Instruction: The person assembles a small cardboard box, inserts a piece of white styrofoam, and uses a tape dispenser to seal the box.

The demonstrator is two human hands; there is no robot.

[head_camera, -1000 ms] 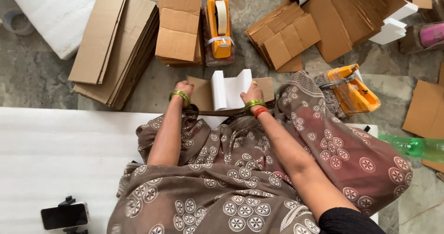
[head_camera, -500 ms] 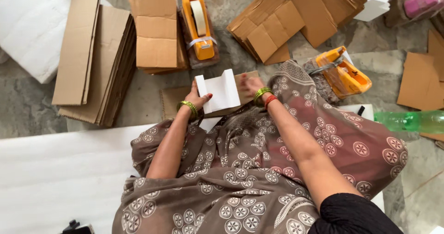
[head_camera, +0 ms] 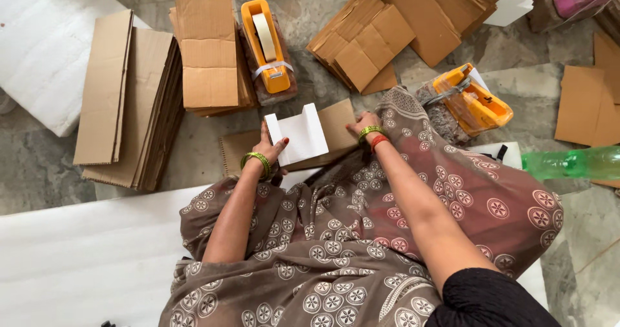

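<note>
We see white foam piece point(head_camera: 298, 135) on flat cardboard sheet point(head_camera: 336, 133) on floor. Left hand point(head_camera: 271, 147) fingers grasp foam's left edge. Right hand point(head_camera: 365, 124) fingers pressed flat on cardboard, just beside foam.

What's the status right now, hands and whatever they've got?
Left hand grips white foam piece. Right hand presses flat cardboard beneath it. Nothing blocking; orange tape dispenser stands beyond.

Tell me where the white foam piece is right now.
In the head view, the white foam piece sits centre frame on a flat cardboard sheet, gripped at its left edge by the left hand, just below the orange tape dispenser.
</note>
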